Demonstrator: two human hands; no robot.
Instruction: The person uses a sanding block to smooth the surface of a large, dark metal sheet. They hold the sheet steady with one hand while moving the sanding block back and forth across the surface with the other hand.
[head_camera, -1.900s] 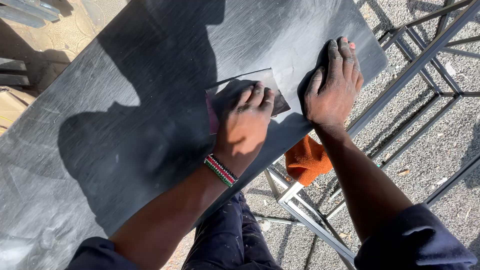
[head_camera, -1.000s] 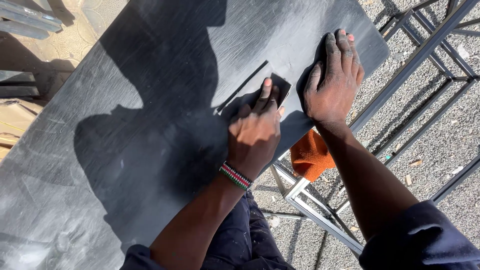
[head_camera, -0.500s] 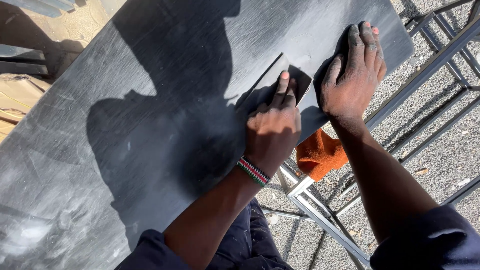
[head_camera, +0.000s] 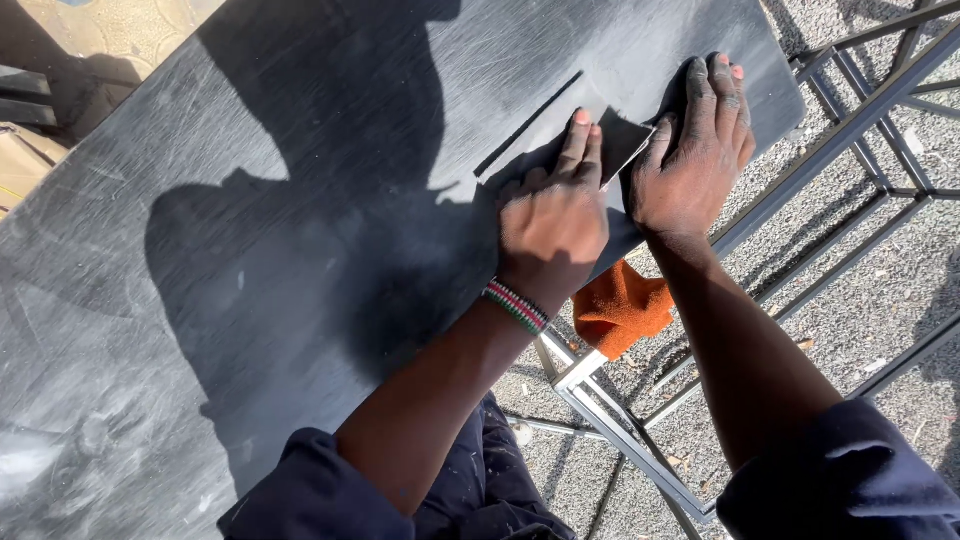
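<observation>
Left hand (head_camera: 550, 225) pressing grey sandpaper sheet (head_camera: 615, 140) onto dark panel (head_camera: 250, 250); right hand (head_camera: 695, 150) spread flat, empty, beside it, above orange cloth (head_camera: 620, 310).

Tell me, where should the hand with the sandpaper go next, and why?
Probably a short stroke back toward the body. The left hand presses the sandpaper near the far end of the dark board, beside the right hand, which lies flat on the board, while most of the board lies nearer.

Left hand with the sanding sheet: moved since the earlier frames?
Yes. The left hand and sanding sheet have slid up the dark board, closer to the planted right hand.
</observation>
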